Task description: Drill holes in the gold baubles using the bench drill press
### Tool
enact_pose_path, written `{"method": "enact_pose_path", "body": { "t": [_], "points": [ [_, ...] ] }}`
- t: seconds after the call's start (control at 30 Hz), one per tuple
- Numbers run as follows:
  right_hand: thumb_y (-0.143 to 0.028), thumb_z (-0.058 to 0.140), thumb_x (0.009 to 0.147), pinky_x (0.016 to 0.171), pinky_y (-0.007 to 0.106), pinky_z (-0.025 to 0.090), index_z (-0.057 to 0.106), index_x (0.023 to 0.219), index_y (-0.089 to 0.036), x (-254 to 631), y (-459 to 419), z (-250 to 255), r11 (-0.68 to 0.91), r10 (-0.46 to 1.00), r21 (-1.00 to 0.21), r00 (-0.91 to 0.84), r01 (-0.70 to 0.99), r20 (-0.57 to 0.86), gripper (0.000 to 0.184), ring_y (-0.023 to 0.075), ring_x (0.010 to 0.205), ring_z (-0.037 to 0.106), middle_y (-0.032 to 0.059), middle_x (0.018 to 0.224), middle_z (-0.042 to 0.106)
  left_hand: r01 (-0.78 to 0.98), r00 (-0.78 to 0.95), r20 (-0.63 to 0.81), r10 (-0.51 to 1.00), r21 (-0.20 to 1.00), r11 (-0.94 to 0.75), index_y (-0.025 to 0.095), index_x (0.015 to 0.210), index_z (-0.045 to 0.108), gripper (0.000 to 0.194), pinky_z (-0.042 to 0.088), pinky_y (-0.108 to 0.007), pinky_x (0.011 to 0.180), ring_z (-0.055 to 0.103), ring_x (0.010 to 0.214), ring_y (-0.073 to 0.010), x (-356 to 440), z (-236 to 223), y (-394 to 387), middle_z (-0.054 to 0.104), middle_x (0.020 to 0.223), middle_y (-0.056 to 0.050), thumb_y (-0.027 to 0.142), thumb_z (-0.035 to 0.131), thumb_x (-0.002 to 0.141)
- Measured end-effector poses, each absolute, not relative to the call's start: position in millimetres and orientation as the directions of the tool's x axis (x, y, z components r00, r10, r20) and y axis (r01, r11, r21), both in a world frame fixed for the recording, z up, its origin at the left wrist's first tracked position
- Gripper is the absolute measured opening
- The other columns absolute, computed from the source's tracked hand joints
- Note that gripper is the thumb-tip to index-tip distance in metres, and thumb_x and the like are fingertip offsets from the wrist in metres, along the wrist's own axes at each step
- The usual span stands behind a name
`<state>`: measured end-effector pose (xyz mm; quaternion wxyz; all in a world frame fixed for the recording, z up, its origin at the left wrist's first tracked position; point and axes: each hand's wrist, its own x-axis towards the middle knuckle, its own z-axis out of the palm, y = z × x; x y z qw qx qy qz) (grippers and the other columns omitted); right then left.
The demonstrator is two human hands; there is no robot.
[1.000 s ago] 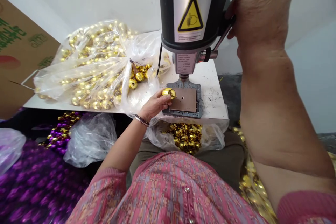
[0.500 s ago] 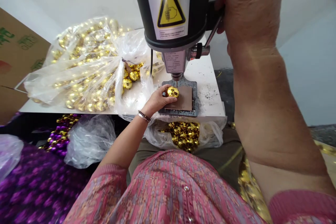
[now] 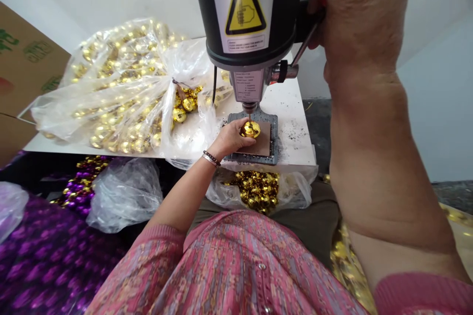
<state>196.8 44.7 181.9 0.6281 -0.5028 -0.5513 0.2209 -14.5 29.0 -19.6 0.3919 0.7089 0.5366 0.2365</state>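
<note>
My left hand (image 3: 232,139) holds a gold mirrored ball (image 3: 250,129) against the brown pad (image 3: 263,145) on the grey base plate of a bench drill press (image 3: 246,10). The thin drill bit (image 3: 249,117) points down at the top of the ball and appears to touch it. My right hand (image 3: 358,10) is raised at the upper right, its fingers closed around the drill's metal feed lever (image 3: 305,44). The palm side of that hand is hidden.
Clear plastic bags of gold balls (image 3: 111,88) lie on the white table (image 3: 291,128), left of the drill. Another bag of gold balls (image 3: 254,189) rests below the table edge. Purple and gold bead strands (image 3: 79,187) and a cardboard box (image 3: 25,64) are at the left.
My left hand has carried the ball rightward from the pad's left edge to directly beneath the drill bit. The camera view has also shifted slightly.
</note>
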Motion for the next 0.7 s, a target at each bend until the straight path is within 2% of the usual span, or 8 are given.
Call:
{"method": "enact_pose_path", "body": {
  "t": [0.1,0.2,0.27,0.33,0.43,0.5,0.6,0.7],
  "points": [
    [-0.024,0.053,0.119,0.066,0.018,0.030,0.039,0.087,-0.023,189.7,28.9,177.4,0.346,0.795,-0.869,0.381,0.354,0.472,0.035,0.0003,0.068,0.038,-0.0089,0.074,0.042,0.559,0.289,-0.124,0.949,0.827,-0.063,0.017,0.153,0.082,0.082,0.066,-0.044,0.115,0.083,0.118,-0.0306,-13.3,-17.8,27.0,0.090,0.129,-0.009,0.019,0.100,0.072],
    [-0.026,0.057,0.117,0.075,0.022,0.038,0.034,0.085,-0.024,190.6,5.9,158.9,0.507,0.691,-0.737,0.301,0.447,0.657,0.039,0.0030,0.072,0.042,-0.0067,0.077,0.046,0.551,0.282,-0.147,0.948,0.834,-0.035,0.017,0.153,0.082,0.084,0.066,-0.041,0.112,0.083,0.116,-0.0298,-12.3,-15.7,26.2,0.090,0.127,-0.008,0.019,0.101,0.071],
    [-0.029,0.058,0.111,0.076,0.024,0.037,0.034,0.084,-0.025,193.6,-10.3,142.7,0.576,0.626,-0.647,0.240,0.500,0.742,0.036,0.0053,0.071,0.039,-0.0053,0.075,0.039,0.554,0.283,-0.134,0.950,0.831,-0.048,0.018,0.149,0.084,0.080,0.066,-0.040,0.109,0.082,0.114,-0.0296,-12.0,-15.6,26.2,0.091,0.124,-0.007,0.019,0.101,0.071],
    [-0.030,0.055,0.103,0.074,0.026,0.037,0.037,0.083,-0.025,196.4,-23.6,127.2,0.585,0.606,-0.585,0.176,0.562,0.775,0.027,0.0074,0.070,0.037,-0.0043,0.073,0.038,0.546,0.288,-0.111,0.951,0.835,-0.068,0.018,0.144,0.086,0.074,0.066,-0.039,0.106,0.081,0.111,-0.0290,-11.8,-16.2,26.0,0.091,0.118,-0.007,0.019,0.100,0.072],
    [-0.029,0.053,0.096,0.075,0.029,0.045,0.041,0.083,-0.025,199.9,-34.3,107.2,0.567,0.593,-0.518,0.119,0.640,0.796,0.019,0.0101,0.070,0.041,-0.0024,0.075,0.046,0.518,0.299,-0.113,0.948,0.853,-0.062,0.016,0.144,0.085,0.072,0.065,-0.037,0.103,0.081,0.106,-0.0269,-11.2,-17.1,25.4,0.090,0.114,-0.007,0.019,0.099,0.073],
    [-0.030,0.056,0.096,0.079,0.032,0.049,0.044,0.083,-0.025,202.4,-35.9,95.6,0.557,0.584,-0.495,0.110,0.666,0.805,0.019,0.0116,0.072,0.045,-0.0009,0.078,0.049,0.513,0.296,-0.126,0.947,0.857,-0.046,0.014,0.148,0.083,0.075,0.064,-0.037,0.103,0.081,0.107,-0.0262,-10.4,-17.3,24.8,0.090,0.117,-0.008,0.018,0.098,0.074],
    [-0.036,0.055,0.104,0.085,0.033,0.053,0.053,0.086,-0.025,206.1,-34.6,79.9,0.527,0.605,-0.490,0.097,0.694,0.790,0.020,0.0138,0.078,0.052,0.0012,0.082,0.053,0.515,0.273,-0.131,0.953,0.857,-0.030,0.013,0.153,0.081,0.081,0.063,-0.036,0.104,0.081,0.110,-0.0261,-9.0,-17.6,24.3,0.090,0.122,-0.008,0.017,0.098,0.074],
    [-0.043,0.051,0.108,0.083,0.034,0.053,0.058,0.091,-0.026,208.1,-32.6,67.2,0.513,0.603,-0.484,0.104,0.709,0.791,0.025,0.0148,0.079,0.053,0.0019,0.083,0.055,0.512,0.255,-0.135,0.958,0.859,-0.015,0.014,0.154,0.081,0.083,0.063,-0.035,0.103,0.081,0.109,-0.0258,-8.3,-17.4,23.9,0.090,0.120,-0.007,0.017,0.099,0.073]
  ]
}}
